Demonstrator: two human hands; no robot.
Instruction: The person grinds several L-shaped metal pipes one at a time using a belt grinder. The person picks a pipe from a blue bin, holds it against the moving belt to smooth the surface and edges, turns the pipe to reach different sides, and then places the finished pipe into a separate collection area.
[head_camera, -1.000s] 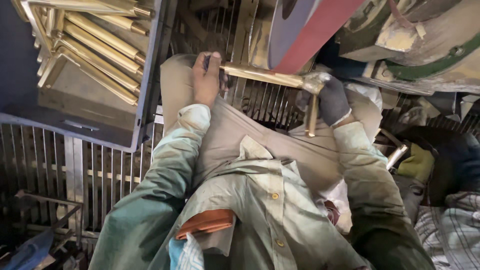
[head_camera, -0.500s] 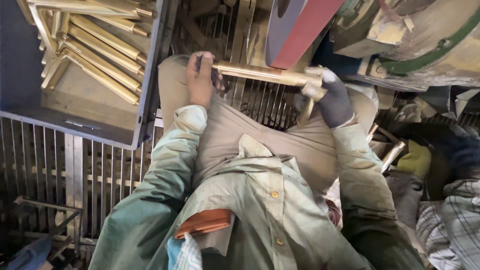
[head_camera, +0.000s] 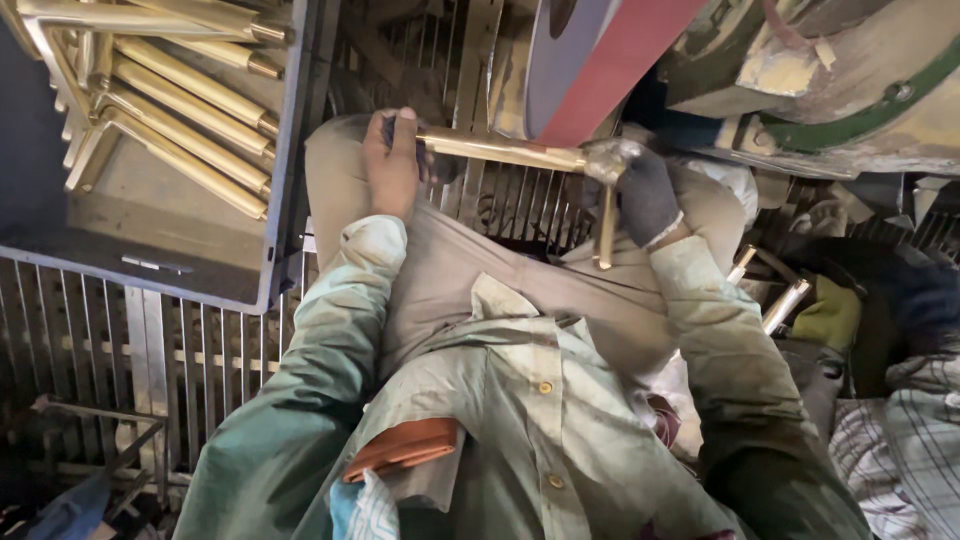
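Both hands, left hand (head_camera: 392, 165) and gloved right hand (head_camera: 647, 195), stay clenched on the brass bar (head_camera: 500, 152), now nudged rightward against the sanding belt (head_camera: 610, 70).

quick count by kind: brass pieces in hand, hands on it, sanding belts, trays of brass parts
Brass piece held: 1
Hands on it: 2, left hand and gloved right hand
Red sanding belt: 1
Tray of brass parts: 1
Total: 5

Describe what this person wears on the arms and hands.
Both arms wear long, pale green shirt sleeves, creased and dusty, reaching the wrists. The left hand is bare. The right hand wears a dark grey glove with a lighter band at its cuff.
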